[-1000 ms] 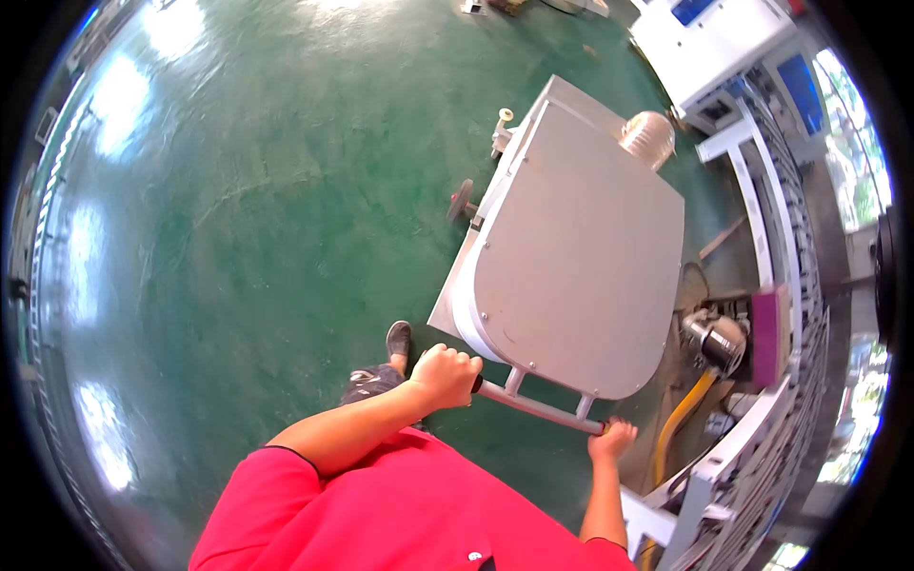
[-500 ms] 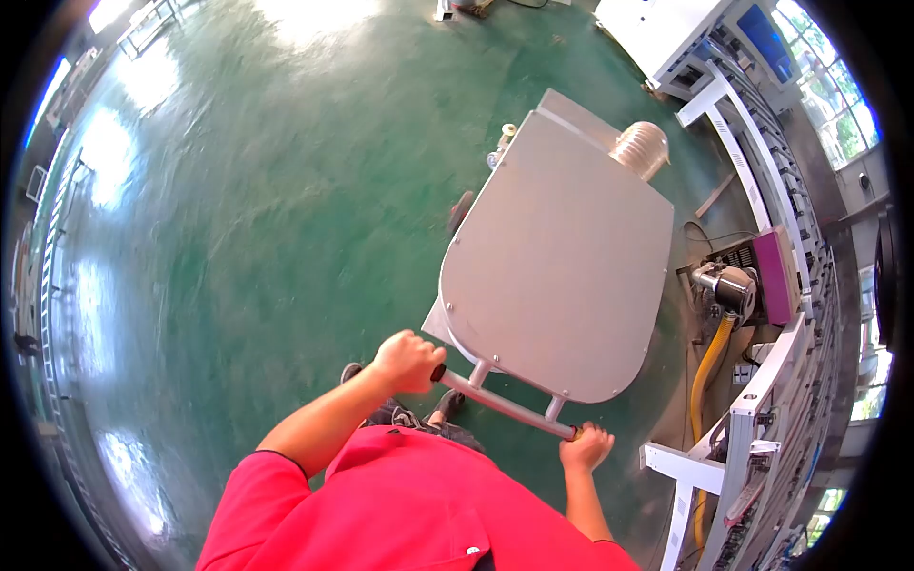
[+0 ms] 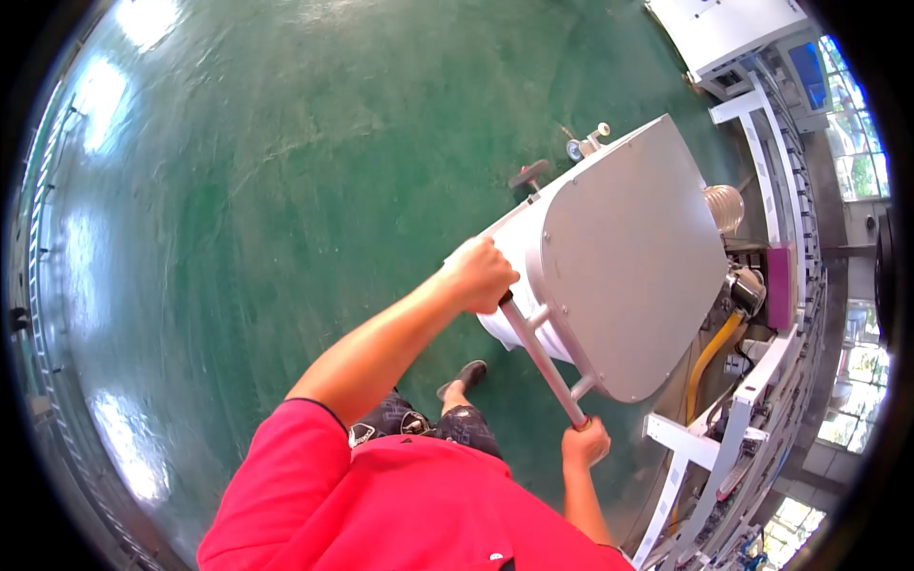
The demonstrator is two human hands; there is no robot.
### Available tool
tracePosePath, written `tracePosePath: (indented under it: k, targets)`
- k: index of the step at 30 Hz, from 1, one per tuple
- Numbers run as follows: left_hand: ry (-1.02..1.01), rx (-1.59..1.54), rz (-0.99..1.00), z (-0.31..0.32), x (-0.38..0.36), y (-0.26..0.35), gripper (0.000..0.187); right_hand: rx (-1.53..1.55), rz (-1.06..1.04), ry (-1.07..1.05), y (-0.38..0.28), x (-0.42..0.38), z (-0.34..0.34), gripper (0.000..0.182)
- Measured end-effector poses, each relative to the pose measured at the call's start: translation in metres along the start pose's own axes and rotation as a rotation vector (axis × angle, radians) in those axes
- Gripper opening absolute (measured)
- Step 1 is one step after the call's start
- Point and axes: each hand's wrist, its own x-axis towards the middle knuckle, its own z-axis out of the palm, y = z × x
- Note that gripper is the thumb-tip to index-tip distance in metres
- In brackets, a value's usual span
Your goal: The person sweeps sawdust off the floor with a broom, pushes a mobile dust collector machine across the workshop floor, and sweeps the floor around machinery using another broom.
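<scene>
Before the machine (image 3: pixel 633 257) is its handlebar (image 3: pixel 541 359); to its right (past the hose (image 3: pixel 709 364)) stands the frame (image 3: pixel 767 365).

"What's hidden on the handle bar (image 3: pixel 541 360)?"

"Its two ends, inside the left hand (image 3: pixel 481 276) and right hand (image 3: pixel 586 443)."

"Can you read the round gauge (image 3: pixel 573 150)?"

"No, too small. The handwheel (image 3: pixel 528 174) beside it is blurred."

"And the white cabinet (image 3: pixel 728 36)?"

"The top edge cuts it off."

"The yellow hose (image 3: pixel 706 373)?"

"Its lower stretch goes behind the white frame (image 3: pixel 681 440). The person's other shoe is out of sight, too."
</scene>
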Motion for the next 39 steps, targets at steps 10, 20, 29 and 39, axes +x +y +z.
tracePosePath:
  k: [10, 20, 29, 39]
  targets:
    - [-0.02, 0.003, 0.016, -0.003, -0.07, -0.033, 0.013, 0.025, -0.056, -0.047, -0.057, -0.083, -0.016, 0.016]
    - [0.085, -0.123, 0.003, 0.066, -0.176, 0.146, 0.023, -0.022, -0.077, -0.047, 0.113, -0.179, 0.004, 0.014]
    - [0.025, -0.186, -0.075, 0.108, -0.2, 0.341, 0.022, 0.05, 0.026, 0.141, 0.269, -0.206, 0.007, 0.014]
    - [0.031, -0.245, -0.03, 0.158, -0.221, 0.507, 0.03, 1.874, 1.003, 0.296, 0.435, -0.228, 0.012, 0.025]
